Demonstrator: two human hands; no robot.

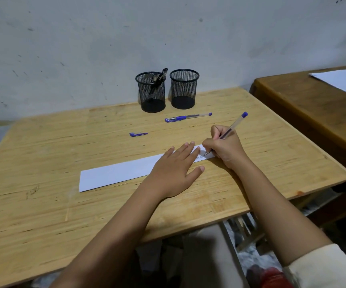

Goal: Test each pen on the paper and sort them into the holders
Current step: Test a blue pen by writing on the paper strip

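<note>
The right hand (223, 147) is pinching a pen (232, 128), its tip touching the paper (116, 173); the left hand (174, 169) is lying spread, pressing the paper.

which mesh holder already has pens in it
The left-hand mesh holder: dark pens lean inside it, while the right-hand holder beside it shows none.

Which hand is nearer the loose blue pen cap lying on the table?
Left. The left hand lies flat on the paper strip, just to the right of the pen cap; the right hand writes with a blue pen farther right, past the left hand.
</note>
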